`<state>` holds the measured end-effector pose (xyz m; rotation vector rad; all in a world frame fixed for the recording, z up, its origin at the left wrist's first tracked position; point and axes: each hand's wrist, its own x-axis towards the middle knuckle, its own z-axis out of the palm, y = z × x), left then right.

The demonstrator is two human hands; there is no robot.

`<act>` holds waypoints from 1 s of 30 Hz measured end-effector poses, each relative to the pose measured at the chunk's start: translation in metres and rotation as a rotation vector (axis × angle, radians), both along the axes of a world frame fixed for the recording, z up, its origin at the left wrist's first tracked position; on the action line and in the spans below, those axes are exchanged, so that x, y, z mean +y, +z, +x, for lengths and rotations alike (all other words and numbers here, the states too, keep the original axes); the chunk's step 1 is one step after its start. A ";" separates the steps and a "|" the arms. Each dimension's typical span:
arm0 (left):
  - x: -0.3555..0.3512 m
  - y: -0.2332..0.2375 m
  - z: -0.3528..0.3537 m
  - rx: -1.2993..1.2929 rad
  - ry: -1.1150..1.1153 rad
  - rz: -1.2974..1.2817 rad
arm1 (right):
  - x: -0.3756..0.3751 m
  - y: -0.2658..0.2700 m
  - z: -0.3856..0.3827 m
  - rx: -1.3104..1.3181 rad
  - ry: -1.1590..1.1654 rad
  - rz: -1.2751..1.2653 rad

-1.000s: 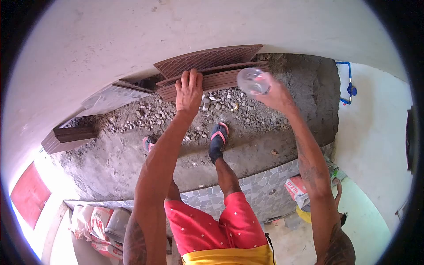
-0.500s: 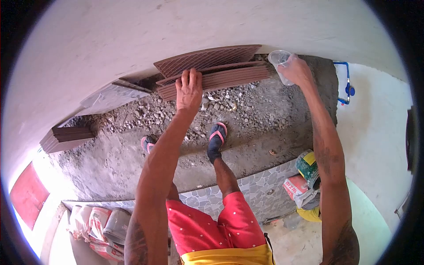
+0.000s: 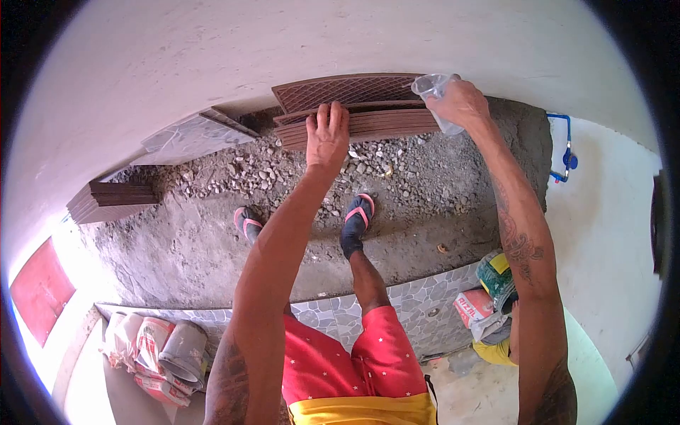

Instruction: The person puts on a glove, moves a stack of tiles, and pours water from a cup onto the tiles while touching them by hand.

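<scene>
My left hand (image 3: 328,138) has its fingers hooked over the top edges of a row of brown tiles (image 3: 397,124) standing on edge. Behind them, a tile with a gridded back (image 3: 343,92) leans against the wall, with a narrow gap in between. A clear plastic cup (image 3: 448,126) is gripped in my right hand (image 3: 464,105), tilted above the right end of the tiles. Whatever the cup contains cannot be made out.
Gravel (image 3: 418,166) and dirt lie around my feet in flip-flops. Another brown tile stack (image 3: 113,203) and grey slabs (image 3: 188,138) stand at left. Blue piping (image 3: 569,149) runs along the right wall. Sacks (image 3: 152,343), a bucket (image 3: 185,350) and a person's arm (image 3: 515,333) are below.
My right hand has brought the cup left, from beside the tiles to over their right end. My left hand stays on the tile edges while the view shifts slightly.
</scene>
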<state>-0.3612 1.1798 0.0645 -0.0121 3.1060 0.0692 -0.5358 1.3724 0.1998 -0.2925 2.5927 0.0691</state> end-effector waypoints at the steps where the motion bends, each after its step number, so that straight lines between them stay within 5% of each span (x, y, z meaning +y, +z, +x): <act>1: 0.000 0.002 0.000 0.002 0.000 -0.001 | -0.006 0.001 0.001 -0.022 0.021 -0.008; 21: -0.002 0.002 0.002 -0.057 -0.027 -0.045 | -0.137 0.038 0.051 -0.083 0.324 -0.241; 27: -0.007 0.007 -0.005 -0.320 -0.111 -0.144 | -0.145 0.047 0.058 -0.040 0.216 -0.311; 30: -0.010 0.001 -0.007 -0.136 -0.071 -0.052 | -0.126 0.037 0.068 0.046 0.133 -0.434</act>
